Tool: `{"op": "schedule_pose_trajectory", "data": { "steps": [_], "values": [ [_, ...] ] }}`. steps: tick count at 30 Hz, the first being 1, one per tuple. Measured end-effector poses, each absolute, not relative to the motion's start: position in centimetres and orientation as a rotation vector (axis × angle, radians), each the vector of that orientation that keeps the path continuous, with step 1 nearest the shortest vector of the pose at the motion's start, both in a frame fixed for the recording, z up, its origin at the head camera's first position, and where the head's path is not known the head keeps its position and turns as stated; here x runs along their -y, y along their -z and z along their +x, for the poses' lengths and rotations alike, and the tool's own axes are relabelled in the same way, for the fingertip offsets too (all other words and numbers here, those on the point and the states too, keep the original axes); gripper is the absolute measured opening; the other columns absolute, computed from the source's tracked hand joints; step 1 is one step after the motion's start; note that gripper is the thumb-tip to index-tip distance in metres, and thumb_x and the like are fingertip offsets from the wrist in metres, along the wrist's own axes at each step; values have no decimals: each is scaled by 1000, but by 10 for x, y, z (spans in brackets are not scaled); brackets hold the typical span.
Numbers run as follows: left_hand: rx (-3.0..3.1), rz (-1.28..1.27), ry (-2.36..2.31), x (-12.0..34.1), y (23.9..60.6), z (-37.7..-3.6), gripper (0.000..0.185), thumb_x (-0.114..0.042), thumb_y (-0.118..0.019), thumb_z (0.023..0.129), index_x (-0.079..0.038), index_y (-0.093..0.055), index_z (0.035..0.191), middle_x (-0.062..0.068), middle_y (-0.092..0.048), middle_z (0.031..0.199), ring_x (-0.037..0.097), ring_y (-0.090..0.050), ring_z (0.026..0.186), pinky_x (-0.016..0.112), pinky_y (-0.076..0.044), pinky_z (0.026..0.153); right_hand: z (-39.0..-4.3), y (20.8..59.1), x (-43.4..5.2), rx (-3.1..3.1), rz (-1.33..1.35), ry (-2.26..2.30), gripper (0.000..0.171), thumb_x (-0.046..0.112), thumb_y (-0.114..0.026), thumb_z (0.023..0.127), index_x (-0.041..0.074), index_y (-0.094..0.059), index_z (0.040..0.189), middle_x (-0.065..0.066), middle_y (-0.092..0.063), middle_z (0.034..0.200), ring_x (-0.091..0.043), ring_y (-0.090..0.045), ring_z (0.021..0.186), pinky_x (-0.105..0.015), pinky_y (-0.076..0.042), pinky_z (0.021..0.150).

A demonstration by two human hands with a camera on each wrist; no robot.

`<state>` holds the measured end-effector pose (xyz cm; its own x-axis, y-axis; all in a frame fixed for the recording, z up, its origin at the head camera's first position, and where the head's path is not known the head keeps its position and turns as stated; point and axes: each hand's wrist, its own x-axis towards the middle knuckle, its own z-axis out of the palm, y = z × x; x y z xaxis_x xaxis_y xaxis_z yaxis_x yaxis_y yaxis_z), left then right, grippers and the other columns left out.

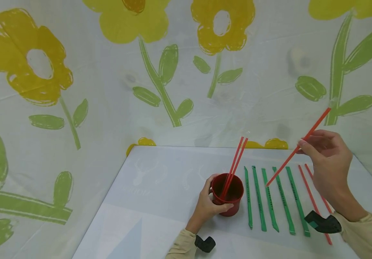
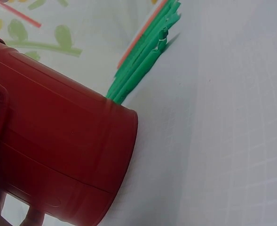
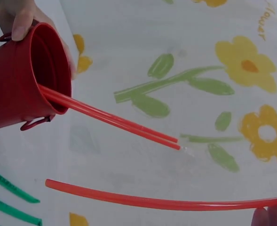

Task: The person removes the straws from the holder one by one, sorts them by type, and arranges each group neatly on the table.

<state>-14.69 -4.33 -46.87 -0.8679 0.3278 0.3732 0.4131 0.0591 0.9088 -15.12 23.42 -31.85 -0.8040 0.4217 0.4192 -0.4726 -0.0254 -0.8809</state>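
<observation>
Head view: red straw [image 1: 297, 149] in right grip [image 1: 329, 162].

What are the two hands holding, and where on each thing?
The right hand pinches a red straw near its upper end. The left hand grips the red cup around its side.

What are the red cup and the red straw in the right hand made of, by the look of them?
Small red bucket-shaped cup: likely painted metal or hard plastic; smooth satin sheen, ridged bands, thin looped handle. Thin red drinking straw: probably flexible plastic; glossy, and it bows slightly in the right wrist view.
</observation>
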Motion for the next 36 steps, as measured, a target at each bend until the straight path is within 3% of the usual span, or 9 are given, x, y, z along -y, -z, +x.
{"op": "schedule_pose_trajectory", "data": {
  "steps": [7,17,26,36],
  "values": [
    [2234,-791,1980,43,469,-147,83,-11,-78,73,-2,-32,141,18,-48,134,37,-45,120,51,-46,91,-150,318,-243,1542,68,-1947,31,-12,-66,79,-5,-58,109,-15,-59,90,-21,-61,67,-18,-53,65],
    [2229,-787,2007,44,468,-147,82,-12,-77,74,-2,-32,141,18,-48,134,37,-44,121,52,-45,92,-151,320,-261,1616,-65,-1858,32,-12,-66,79,-1,-61,109,-10,-61,92,-15,-61,69,-13,-51,64],
    [2227,-804,1977,43,470,-146,80,-13,-76,75,-2,-33,140,16,-49,134,35,-44,121,48,-48,89,-144,325,-277,2008,-255,-1387,34,0,-63,87,9,-60,120,9,-60,97,-2,-57,78,-5,-44,70],
    [2203,-804,1928,43,470,-146,78,-11,-77,74,-1,-34,139,16,-51,131,35,-46,118,47,-49,87,-147,341,-299,2166,-252,-1210,30,6,-62,89,7,-59,119,19,-54,90,5,-51,78,-1,-40,68]
  ]
}}
